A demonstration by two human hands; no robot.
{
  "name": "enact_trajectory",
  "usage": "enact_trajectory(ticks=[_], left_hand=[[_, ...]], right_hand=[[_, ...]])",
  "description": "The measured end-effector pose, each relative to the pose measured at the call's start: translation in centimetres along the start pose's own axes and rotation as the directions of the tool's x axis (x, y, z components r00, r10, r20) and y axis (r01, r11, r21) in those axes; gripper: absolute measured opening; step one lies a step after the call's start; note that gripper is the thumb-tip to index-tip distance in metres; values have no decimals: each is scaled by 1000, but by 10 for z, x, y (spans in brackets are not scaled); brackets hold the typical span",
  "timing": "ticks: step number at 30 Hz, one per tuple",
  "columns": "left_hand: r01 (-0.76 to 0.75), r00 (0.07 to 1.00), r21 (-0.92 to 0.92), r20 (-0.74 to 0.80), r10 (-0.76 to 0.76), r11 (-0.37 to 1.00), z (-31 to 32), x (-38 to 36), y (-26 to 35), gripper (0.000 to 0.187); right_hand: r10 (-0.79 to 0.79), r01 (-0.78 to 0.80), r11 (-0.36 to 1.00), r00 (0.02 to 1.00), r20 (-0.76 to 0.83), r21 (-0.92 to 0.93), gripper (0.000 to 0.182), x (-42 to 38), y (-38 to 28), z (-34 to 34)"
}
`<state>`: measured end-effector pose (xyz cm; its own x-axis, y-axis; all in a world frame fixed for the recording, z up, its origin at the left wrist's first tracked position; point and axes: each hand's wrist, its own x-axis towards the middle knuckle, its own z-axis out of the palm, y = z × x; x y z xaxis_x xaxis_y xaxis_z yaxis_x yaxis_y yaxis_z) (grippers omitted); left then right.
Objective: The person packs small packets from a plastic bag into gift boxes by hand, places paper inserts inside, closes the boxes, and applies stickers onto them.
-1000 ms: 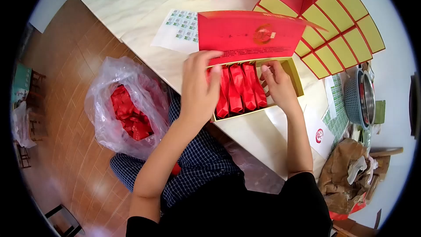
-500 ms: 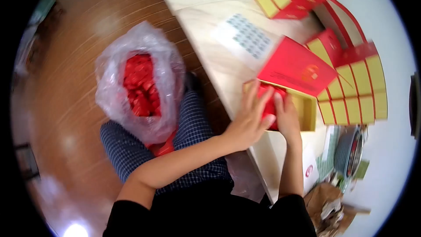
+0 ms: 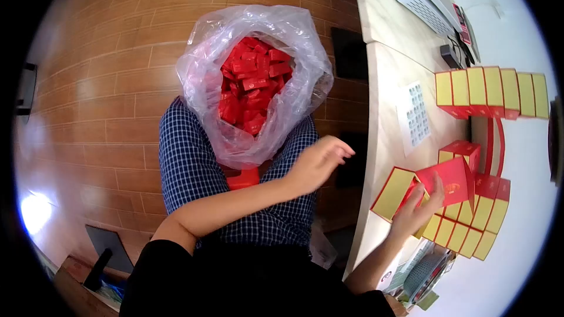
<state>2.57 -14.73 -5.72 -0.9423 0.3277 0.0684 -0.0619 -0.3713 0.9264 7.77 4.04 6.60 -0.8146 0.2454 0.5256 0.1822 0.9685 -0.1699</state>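
Observation:
My left hand (image 3: 320, 164) is over my right knee, its fingers loosely bent and nothing visible in them. A large clear plastic bag (image 3: 202, 41) full of small red packets (image 3: 255, 76) stands between my legs. At the table, my right hand (image 3: 414, 211) reaches into an open red-and-yellow gift box (image 3: 392, 195). Its fingers are apart, over the red packet (image 3: 416, 191) inside and near the raised red lid (image 3: 452, 179). The hand partly covers the box's contents.
Closed yellow-and-red boxes (image 3: 476, 88) line the back of the table (image 3: 388, 105), with more stacked boxes (image 3: 464, 235) beside the open one. A printed sheet (image 3: 416, 114) lies nearby. Further off are a white machine (image 3: 420, 0) and a grey basket (image 3: 424, 276).
My left hand has left the box and moved left toward the bag. My right hand stays at the box. The view has turned toward the bag, and the open box has a different angle.

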Motion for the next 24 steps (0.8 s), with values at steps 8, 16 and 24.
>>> enact_trajectory(ticks=[8, 16, 24], left_hand=[[-19, 819, -79, -573, -30, 997, -172, 9, -17, 25], [125, 563, -247, -780, -274, 961, -293, 50, -57, 25], [195, 493, -616, -611, -619, 763, -316, 62, -88, 29]], right_hand=[[-279, -174, 795, 746, 604, 582, 30, -39, -174, 259], [29, -168, 986, 246, 969, 13, 68, -126, -210, 455], [-7, -135, 990, 220, 975, 38, 36, -163, -143, 515]])
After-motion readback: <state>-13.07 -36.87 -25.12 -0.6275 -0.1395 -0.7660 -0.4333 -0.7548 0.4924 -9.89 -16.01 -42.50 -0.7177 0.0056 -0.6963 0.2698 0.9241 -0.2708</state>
